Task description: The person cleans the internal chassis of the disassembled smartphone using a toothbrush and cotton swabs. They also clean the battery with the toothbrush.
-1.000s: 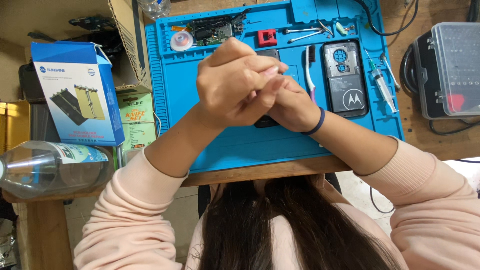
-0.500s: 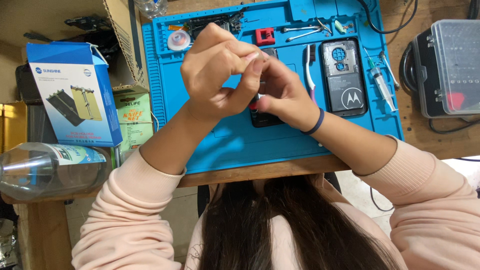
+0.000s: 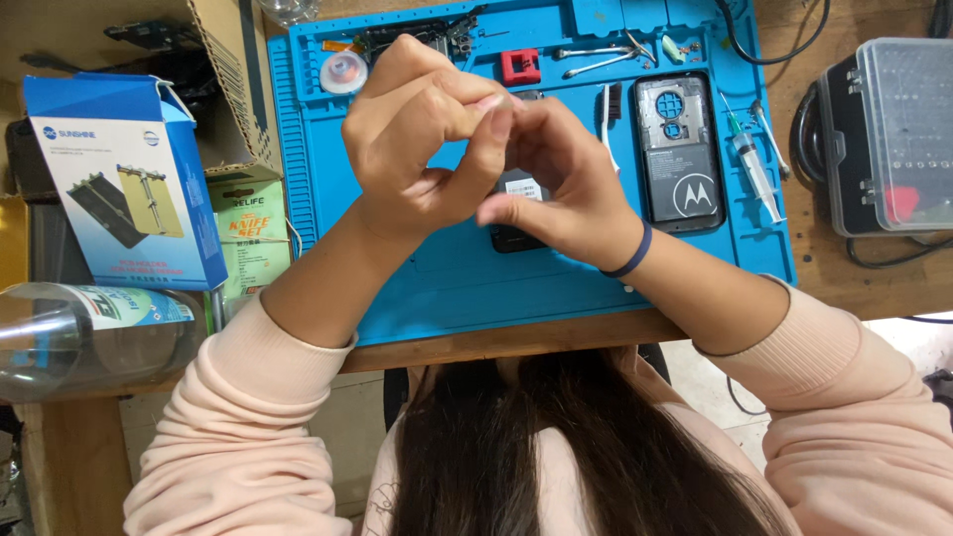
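— Over the blue mat we counted two hands: our left hand and right hand, fingertips pinched together against each other

— Clamped on what?

— We could not tell; whatever sat between the fingers was hidden. One dark phone part lay on the mat beneath them, mostly covered

— And beside them?

— One opened phone back, one syringe, one brush, one red block, one blue box, one grey case, cut off at the edge
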